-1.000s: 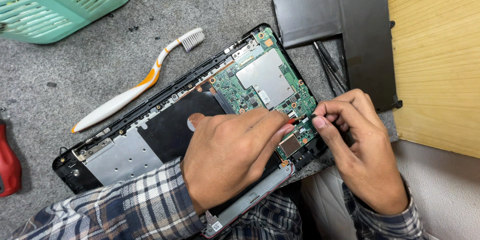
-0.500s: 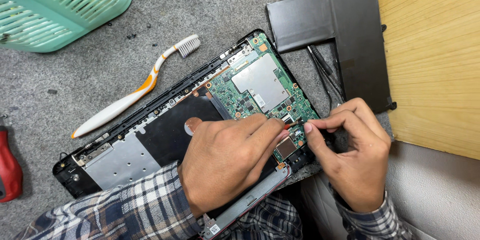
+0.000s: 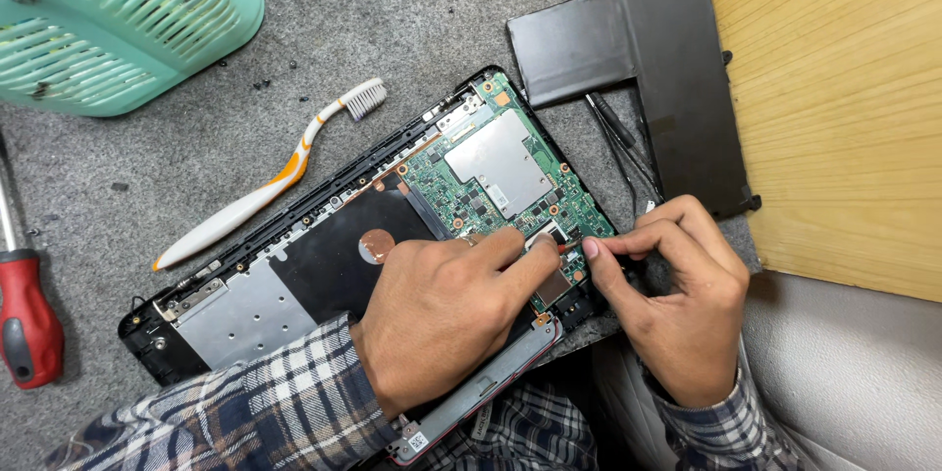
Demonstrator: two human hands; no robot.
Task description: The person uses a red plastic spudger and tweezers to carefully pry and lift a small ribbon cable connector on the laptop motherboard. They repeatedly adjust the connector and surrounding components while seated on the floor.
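We are working on the opened laptop base [image 3: 294, 285], which lies on the grey mat [image 3: 442, 10] with its green circuit board [image 3: 491, 177] facing up. Our left hand [image 3: 442, 319] rests flat on the black cover of the base, and its fingers [image 3: 520, 245] press down on the lower edge of the board, not closed around anything. Our right hand [image 3: 677, 304] meets it there: thumb and forefinger are pinched together on something small and reddish at the board's edge, but we cannot tell exactly what the piece is. To do this well, we think the left hand should keep the board steady while the right pulls gently and straight, without twisting, because small connectors break easily. The black battery pack [image 3: 677, 88] lies apart on the upper right, partly beside the wooden board [image 3: 844, 108]. A toothbrush [image 3: 265, 191], a red screwdriver [image 3: 27, 319] and a green basket [image 3: 128, 29] lie to the left.
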